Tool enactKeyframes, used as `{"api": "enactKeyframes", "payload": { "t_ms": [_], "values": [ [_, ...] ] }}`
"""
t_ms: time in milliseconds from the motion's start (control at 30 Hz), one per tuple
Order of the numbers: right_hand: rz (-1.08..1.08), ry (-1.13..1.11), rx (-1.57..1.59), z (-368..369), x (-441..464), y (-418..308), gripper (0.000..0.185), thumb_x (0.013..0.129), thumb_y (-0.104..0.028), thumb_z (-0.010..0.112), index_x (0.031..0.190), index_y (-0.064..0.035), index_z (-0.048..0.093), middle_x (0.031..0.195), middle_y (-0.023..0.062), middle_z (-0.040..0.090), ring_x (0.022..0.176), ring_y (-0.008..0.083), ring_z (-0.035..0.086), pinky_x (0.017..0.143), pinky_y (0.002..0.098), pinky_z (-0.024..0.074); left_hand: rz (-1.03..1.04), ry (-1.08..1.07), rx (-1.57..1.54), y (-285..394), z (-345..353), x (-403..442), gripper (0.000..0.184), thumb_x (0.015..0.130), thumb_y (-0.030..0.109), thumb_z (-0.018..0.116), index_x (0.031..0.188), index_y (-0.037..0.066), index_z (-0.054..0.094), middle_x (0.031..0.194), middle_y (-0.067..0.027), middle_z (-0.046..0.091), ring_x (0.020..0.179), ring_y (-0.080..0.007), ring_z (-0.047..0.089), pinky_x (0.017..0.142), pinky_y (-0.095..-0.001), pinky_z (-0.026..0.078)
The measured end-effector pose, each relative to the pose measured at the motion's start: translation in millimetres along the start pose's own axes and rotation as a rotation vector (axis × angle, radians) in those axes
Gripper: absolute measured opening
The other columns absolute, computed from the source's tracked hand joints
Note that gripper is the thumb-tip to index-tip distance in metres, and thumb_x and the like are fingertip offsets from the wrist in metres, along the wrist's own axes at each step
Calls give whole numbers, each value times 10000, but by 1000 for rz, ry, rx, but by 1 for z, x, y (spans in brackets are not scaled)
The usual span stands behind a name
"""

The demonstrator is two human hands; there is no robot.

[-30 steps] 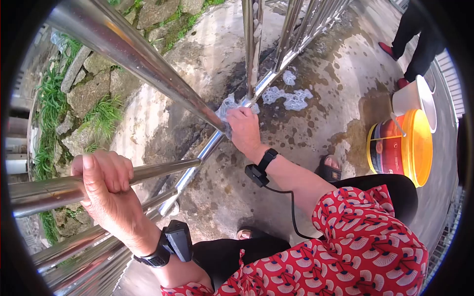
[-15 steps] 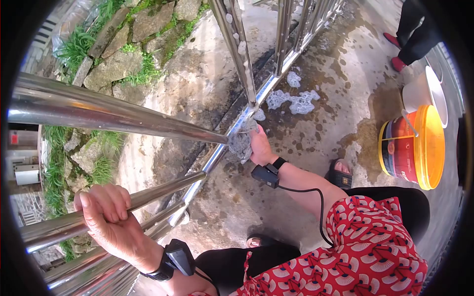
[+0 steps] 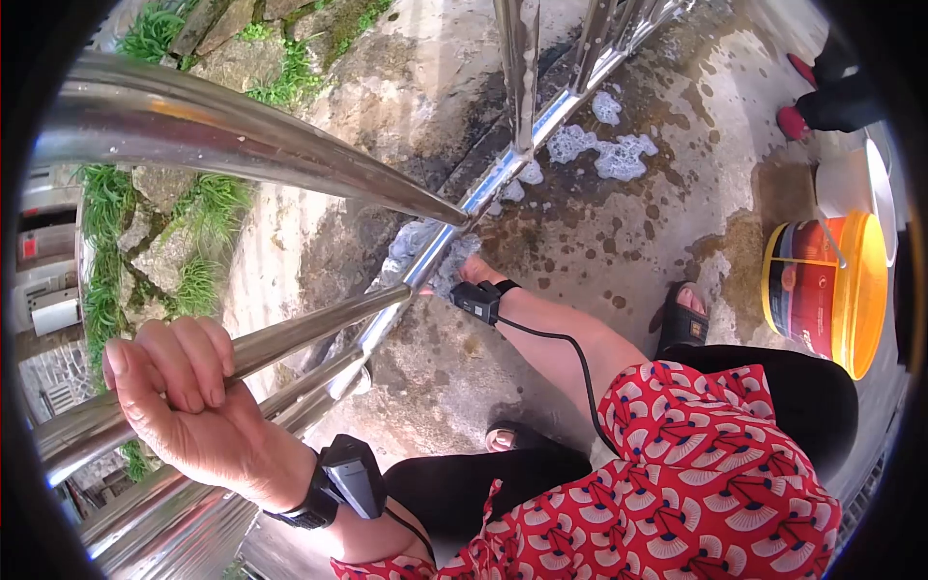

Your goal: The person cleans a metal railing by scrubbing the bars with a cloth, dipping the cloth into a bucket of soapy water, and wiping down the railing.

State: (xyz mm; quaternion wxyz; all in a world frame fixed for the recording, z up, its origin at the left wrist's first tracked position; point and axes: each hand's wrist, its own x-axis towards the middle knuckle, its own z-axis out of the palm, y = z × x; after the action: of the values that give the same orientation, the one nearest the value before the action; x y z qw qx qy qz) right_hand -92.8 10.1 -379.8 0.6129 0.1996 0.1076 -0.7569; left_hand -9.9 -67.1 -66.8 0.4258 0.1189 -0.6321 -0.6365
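My left hand (image 3: pixel 188 401) is closed around a shiny metal upright bar (image 3: pixel 319 326) of a railing, thumb pointing up. Low down, my right hand (image 3: pixel 470 273) presses a wet grey rag (image 3: pixel 454 259) against the railing's bottom rail (image 3: pixel 498 182). Part of the rag bulges out on the far side of the rail, between two uprights. Most of the right fingers are hidden behind the rag and the wrist device. A thicker metal post (image 3: pixel 261 135) meets the rail just beyond the rag.
Soap suds (image 3: pixel 619 155) lie on the wet concrete. To the right stand a yellow bucket (image 3: pixel 860 290) and a white bucket (image 3: pixel 880 193). Another person's red shoes (image 3: pixel 793 123) show at the upper right. Stones and grass (image 3: pixel 203 208) lie beyond the railing.
My right hand has slid the rag along the bottom rail toward me, past the thick post's foot, and the rag now wraps both sides. My left hand keeps its grip; the view has shifted.
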Motion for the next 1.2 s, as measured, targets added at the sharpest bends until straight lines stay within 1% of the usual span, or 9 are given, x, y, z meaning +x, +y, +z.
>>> {"api": "enactKeyframes", "payload": {
  "t_ms": [200,233,333,400,600,767,867,1000,1200],
  "values": [
    [86,40,-207,-23,6,63,294,920,-324,471,999,-66,588,837,43,615,668,168,584,632,341,503,11,-1,-54,-3,-1,0,360,949,199,451,619,135,323,484,38,263,392,-63,230,407,-232,213],
    [-43,-244,-270,-41,11,73,255,919,-259,464,985,-41,580,805,43,599,648,143,582,571,308,482,-49,-22,-86,1,-2,-2,358,951,213,462,621,126,351,512,40,244,430,-60,220,453,-227,222],
    [-306,220,-362,-2,-17,82,299,894,-186,452,1146,-26,474,803,66,564,683,85,551,555,269,445,25,5,-58,-4,-4,-4,203,940,167,488,757,99,434,517,45,259,425,-51,252,399,-203,222],
    [-449,598,-845,30,-45,74,324,828,-135,467,1109,25,459,885,152,569,857,289,561,775,377,443,-13,161,-56,-1,7,-7,215,937,183,504,756,114,409,516,47,250,427,-43,250,401,-203,225],
    [-875,736,-1325,64,-55,68,360,738,-51,465,1082,54,478,1068,283,501,1017,440,470,882,423,396,-82,158,-59,-2,-1,-6,219,921,205,542,773,115,408,511,49,267,424,-47,251,409,-219,232],
    [-1419,463,-2330,113,-54,33,322,759,-63,528,1078,-72,571,1128,117,521,1046,285,462,857,381,426,-93,157,-55,-4,-4,-4,180,902,186,573,814,108,438,510,47,283,427,-51,252,413,-222,242],
    [-796,210,-2797,86,-13,-2,206,767,-79,534,940,-59,642,1058,124,569,1004,298,517,837,384,451,-69,151,-3,-3,-4,-4,193,900,179,575,803,94,432,515,38,305,433,-57,269,418,-229,252],
    [-234,266,-2683,80,27,-16,286,703,-182,604,952,-55,663,893,159,662,877,308,637,727,440,497,-154,87,14,9,-3,-6,247,865,158,630,750,37,449,530,4,435,448,-79,393,432,-230,321],
    [-659,14,-2709,73,-10,6,262,686,-142,621,945,-170,648,917,69,586,833,309,603,659,457,480,-145,37,99,7,-5,-5,254,886,139,593,728,68,407,513,3,384,434,-84,346,422,-240,312]
  ]
}}
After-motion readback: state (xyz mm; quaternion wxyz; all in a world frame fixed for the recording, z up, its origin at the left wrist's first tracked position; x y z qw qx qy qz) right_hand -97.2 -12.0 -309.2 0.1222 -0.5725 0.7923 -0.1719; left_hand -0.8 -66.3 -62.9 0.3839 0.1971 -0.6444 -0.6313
